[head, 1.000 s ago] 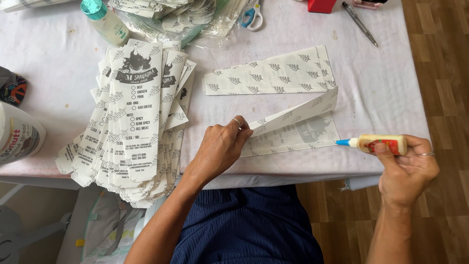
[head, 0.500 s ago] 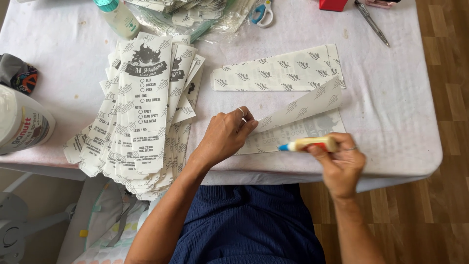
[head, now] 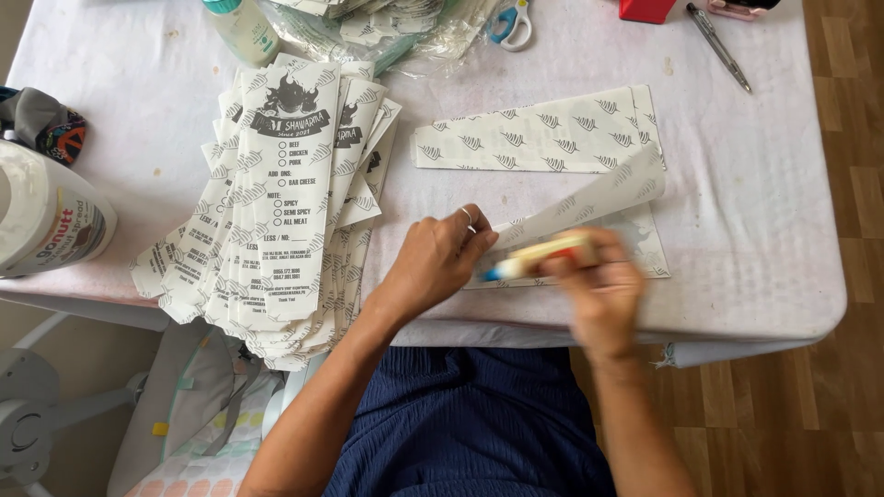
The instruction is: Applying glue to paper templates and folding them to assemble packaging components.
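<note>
At nine o'clock a white plastic tub (head: 41,221) with a printed label lies on its side at the bench (head: 764,276) edge, a bundle of dark patterned cloth (head: 41,124) above it. Right of it, a fanned stack of long white printed paper sleeves (head: 285,193) spreads from eleven toward seven o'clock. Near centre the left hand (head: 433,262), fingers curled, pins the corner of a leaf-patterned paper sheet (head: 589,207) whose upper flap is folded up at a slant. The right hand (head: 599,285), blurred, is clenched around a yellowish glue stick (head: 539,256) with a blue tip, laid along the sheet's lower part at five o'clock. This looks like the gluing step; the next move likely calls for pressing the flap flat. A second patterned sheet (head: 539,138) lies at one o'clock; scissors (head: 511,23), a bottle (head: 241,28) and a pen (head: 718,46) sit along twelve.
</note>
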